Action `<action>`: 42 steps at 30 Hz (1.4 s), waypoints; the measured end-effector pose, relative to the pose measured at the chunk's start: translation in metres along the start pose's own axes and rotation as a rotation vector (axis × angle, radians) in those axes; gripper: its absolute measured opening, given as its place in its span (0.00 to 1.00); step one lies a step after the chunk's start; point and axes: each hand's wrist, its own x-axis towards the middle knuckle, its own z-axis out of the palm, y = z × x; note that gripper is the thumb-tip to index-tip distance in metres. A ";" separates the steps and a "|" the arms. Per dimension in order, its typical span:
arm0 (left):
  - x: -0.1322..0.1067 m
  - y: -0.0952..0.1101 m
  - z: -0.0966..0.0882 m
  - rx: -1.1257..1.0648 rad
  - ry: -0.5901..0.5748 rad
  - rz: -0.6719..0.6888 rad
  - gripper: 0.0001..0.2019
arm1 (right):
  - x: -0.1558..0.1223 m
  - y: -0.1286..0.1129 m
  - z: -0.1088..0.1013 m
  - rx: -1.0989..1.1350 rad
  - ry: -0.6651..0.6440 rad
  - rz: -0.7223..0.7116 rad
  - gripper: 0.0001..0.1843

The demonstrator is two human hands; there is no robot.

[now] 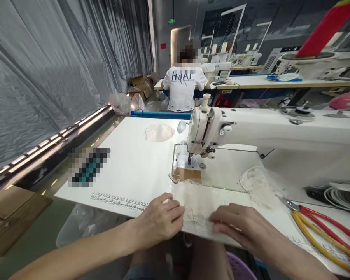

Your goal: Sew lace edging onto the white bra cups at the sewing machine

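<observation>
A thin, pale translucent piece of lace fabric (196, 204) lies on the white sewing table (134, 167) at its near edge, in front of the needle. My left hand (160, 219) grips the fabric's left edge with curled fingers. My right hand (240, 225) presses and pinches its right edge, fingers bent. The white sewing machine (205, 130) stands just beyond, its needle and presser foot (189, 159) above the metal plate.
Red and yellow handled scissors (317, 225) lie at the right. Another pale fabric piece (258, 181) sits beside the machine, a plastic bag (159, 132) farther back. A printed ruler (118, 200) marks the table edge. A person in a white shirt (183, 87) sits ahead. Plastic sheeting hangs at left.
</observation>
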 end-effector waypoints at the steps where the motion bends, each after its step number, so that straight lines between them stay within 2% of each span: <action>1: -0.003 0.005 0.001 -0.010 0.014 -0.012 0.10 | 0.002 0.000 0.004 0.053 0.019 0.043 0.12; 4: -0.003 0.010 -0.002 -0.070 0.034 -0.019 0.10 | 0.016 -0.003 0.013 0.083 0.032 0.059 0.11; 8: 0.000 0.010 0.002 -0.094 0.064 -0.027 0.11 | 0.030 -0.009 0.024 -0.055 -0.069 0.046 0.11; 10: -0.002 0.011 0.007 -0.102 0.096 -0.037 0.11 | 0.028 -0.006 0.028 -0.087 -0.077 0.067 0.13; 17: -0.008 0.011 0.025 -0.077 0.228 -0.023 0.09 | 0.013 0.010 0.029 0.030 -0.035 0.119 0.11; 20: -0.010 0.013 0.020 -0.084 0.189 -0.038 0.08 | 0.015 0.002 0.029 0.053 -0.010 0.090 0.09; 23: -0.012 0.014 0.012 -0.098 0.126 -0.048 0.07 | 0.016 -0.003 0.030 -0.031 0.002 0.118 0.11; 28: -0.013 0.015 0.009 -0.130 0.129 -0.065 0.06 | 0.011 -0.005 0.033 -0.035 0.055 0.189 0.13; 33: -0.012 0.015 0.009 -0.130 0.140 -0.065 0.05 | 0.017 -0.014 0.031 0.024 0.031 0.168 0.15; 36: -0.012 0.017 0.007 -0.136 0.135 -0.093 0.05 | 0.019 -0.020 0.028 0.047 -0.021 0.127 0.10; 37: -0.012 0.018 0.007 -0.149 0.132 -0.109 0.05 | 0.018 -0.022 0.028 0.040 -0.031 0.105 0.10; 39: -0.013 0.020 0.009 -0.211 0.126 -0.165 0.07 | 0.014 -0.025 0.030 0.007 -0.022 0.060 0.18; 40: -0.013 0.020 0.010 -0.258 0.123 -0.207 0.07 | 0.013 -0.026 0.032 -0.006 -0.002 0.047 0.17; 42: -0.010 0.019 0.012 -0.361 0.113 -0.308 0.07 | 0.011 -0.025 0.034 0.014 0.034 0.058 0.09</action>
